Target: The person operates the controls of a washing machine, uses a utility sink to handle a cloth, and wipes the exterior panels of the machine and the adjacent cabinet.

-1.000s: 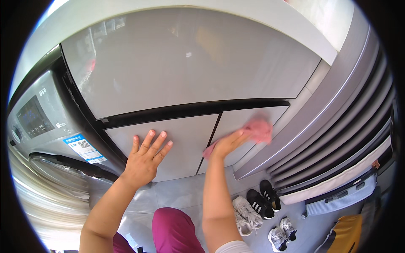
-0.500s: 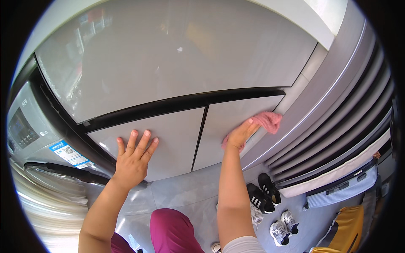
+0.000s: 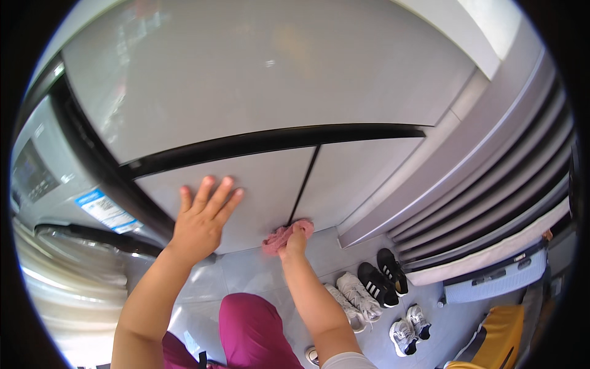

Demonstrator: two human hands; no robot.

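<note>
A grey refrigerator (image 3: 270,80) fills the upper part of the view, with a black band across it and two lower doors split by a dark seam. Against the left lower door (image 3: 258,184) my left hand (image 3: 200,224) lies flat, fingers spread, holding nothing. My right hand (image 3: 295,242) grips a pink cloth (image 3: 278,238), pressed near the bottom of the seam, close to the floor. Part of the cloth is hidden by that hand.
A washing machine (image 3: 55,178) with a blue-and-white label stands at left. To the right are a grey slatted panel (image 3: 485,178), several shoes (image 3: 362,295) on the tiled floor, a light blue suitcase (image 3: 498,280) and a yellow-and-black bag (image 3: 498,332).
My right hand has moved the pink cloth left and down, from the right lower door to the bottom of the seam. My left hand stays on the left door.
</note>
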